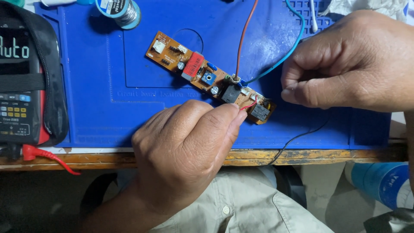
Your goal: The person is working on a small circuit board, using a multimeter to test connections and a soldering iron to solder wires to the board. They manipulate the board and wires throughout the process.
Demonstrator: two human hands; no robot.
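Two hands are working thin wires at a narrow circuit board [210,76] on a blue mat [108,108].

The left hand [185,151] is pinching a red wire [249,105] at the board's near end; the right hand [349,60] is pinching what seems to be a thin black wire [302,136]. The wiring step seems underway; the next move calls for a steady, fine grip. A multimeter [26,73] is sitting on the desk [310,155].

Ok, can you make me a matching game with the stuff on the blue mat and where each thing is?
Things:
1. solder spool
2. meter
3. circuit board
4. thin red wire

Places:
A. middle of the blue mat
B. pinched by the left hand
C. top edge of the mat
D. far left, in a black case

Pairs: 1-C, 2-D, 3-A, 4-B
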